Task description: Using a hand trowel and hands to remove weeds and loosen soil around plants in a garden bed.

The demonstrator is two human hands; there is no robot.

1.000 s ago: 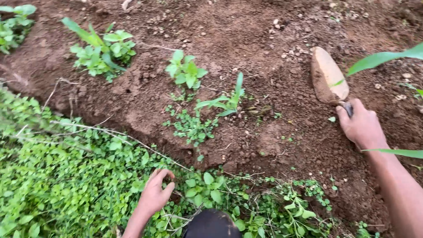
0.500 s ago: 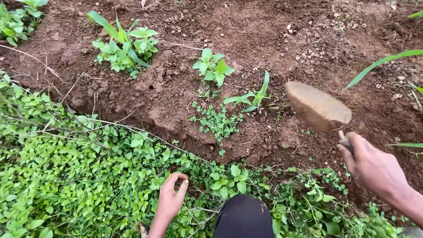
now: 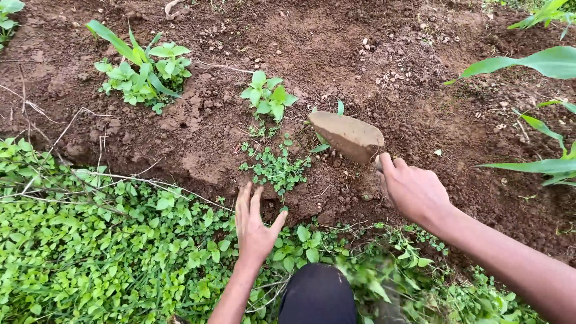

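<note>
1. Since a moment ago the right hand [image 3: 414, 191] has swung the trowel [image 3: 348, 137] leftward and down, its blade now at the raised soil bed [image 3: 336, 54], while the left hand [image 3: 255, 225] has come forward off the ground cover [image 3: 90, 252].
2. That trowel sits mid-bed, just right of the small clover-like weed clump [image 3: 275, 169]; the blade looks stiff, soil-caked and fairly heavy, best gripped at the handle.
3. Right fingers are closed round the handle, hidden beneath them.
4. Left fingers are spread wide, holding nothing, tips near the weed clump at the bed's near edge; those stems look soft and tear-prone.
</note>
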